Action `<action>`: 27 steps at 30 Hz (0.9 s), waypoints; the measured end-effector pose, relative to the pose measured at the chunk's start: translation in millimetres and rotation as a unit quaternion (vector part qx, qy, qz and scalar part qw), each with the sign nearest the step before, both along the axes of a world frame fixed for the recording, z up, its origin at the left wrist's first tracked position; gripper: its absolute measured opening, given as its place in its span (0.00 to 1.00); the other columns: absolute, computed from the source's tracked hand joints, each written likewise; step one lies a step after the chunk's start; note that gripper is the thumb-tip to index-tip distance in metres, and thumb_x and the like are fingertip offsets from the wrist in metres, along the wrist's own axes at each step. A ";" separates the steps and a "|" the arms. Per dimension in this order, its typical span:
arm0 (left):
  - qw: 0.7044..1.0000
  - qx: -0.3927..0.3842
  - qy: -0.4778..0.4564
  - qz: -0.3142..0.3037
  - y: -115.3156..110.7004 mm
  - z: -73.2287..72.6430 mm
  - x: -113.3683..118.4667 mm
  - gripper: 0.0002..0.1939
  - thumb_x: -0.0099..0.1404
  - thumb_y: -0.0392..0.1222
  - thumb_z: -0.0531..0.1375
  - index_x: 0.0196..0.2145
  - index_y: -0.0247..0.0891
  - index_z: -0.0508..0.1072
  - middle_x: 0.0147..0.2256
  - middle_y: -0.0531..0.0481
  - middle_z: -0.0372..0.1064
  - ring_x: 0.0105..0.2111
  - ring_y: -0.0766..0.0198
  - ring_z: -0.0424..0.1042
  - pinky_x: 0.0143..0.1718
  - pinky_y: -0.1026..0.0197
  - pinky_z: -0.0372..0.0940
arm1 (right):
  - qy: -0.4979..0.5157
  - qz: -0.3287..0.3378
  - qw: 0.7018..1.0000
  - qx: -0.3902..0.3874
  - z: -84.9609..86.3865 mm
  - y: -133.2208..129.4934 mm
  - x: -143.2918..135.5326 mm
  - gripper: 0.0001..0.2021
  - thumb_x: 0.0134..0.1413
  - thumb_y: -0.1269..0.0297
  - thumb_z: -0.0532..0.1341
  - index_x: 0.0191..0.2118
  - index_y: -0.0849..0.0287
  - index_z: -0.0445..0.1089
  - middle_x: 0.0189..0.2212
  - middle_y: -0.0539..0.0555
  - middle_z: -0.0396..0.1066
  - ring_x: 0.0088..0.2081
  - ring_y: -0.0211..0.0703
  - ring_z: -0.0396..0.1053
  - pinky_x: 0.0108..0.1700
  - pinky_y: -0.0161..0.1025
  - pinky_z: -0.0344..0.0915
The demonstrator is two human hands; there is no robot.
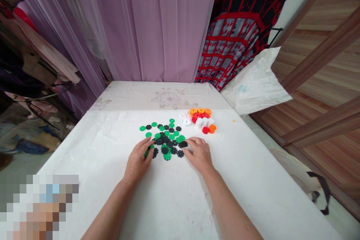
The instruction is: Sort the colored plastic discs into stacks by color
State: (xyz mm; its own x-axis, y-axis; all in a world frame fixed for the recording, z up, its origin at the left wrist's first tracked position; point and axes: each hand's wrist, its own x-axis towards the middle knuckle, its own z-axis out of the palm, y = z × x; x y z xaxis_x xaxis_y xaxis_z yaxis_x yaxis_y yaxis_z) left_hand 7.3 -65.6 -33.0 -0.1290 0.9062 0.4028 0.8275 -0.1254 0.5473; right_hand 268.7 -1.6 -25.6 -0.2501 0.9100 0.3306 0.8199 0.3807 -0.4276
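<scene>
A loose pile of green and black notched plastic discs [165,140], like snowflake building pieces, lies spread on the white-covered table. At the pile's left edge is my left hand [139,159], its thumb and fingers apart around a few discs and its thumb by a black disc [155,153]. My right hand [201,153] rests at the opposite edge, fingers spread, with the fingertips against a black disc [182,144]. Neither hand visibly grips a piece. Behind my right hand, stacked orange discs [200,111], red discs [196,118] and white discs [205,122] sit in short rows.
A white bag [255,86] hangs over the table's right edge. Purple curtains [160,26] stand behind the table [168,202]. Clothes [36,45] hang on the left, and wooden doors [323,63] are on the right. A small yellow bit [234,120] lies near the right edge.
</scene>
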 end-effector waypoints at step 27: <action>0.997 -0.012 0.043 0.069 5.7 0.7 -38.4 0.19 0.68 0.46 0.50 0.46 0.43 0.78 0.51 0.47 0.77 0.52 0.54 0.74 0.57 0.47 0.69 | 0.067 -0.070 0.995 0.003 -10.9 14.1 1.5 0.07 0.51 0.65 0.64 0.38 0.54 0.74 0.43 0.54 0.76 0.46 0.50 0.69 0.47 0.44 0.61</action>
State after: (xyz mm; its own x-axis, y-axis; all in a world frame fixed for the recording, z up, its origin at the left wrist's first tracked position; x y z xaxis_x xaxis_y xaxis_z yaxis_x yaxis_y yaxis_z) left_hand -31.1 -59.9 -32.2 -0.2195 0.8919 0.3955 0.8795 0.0054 0.4759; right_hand 270.2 12.5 -36.4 -0.0752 0.9310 0.3573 0.8009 0.2699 -0.5346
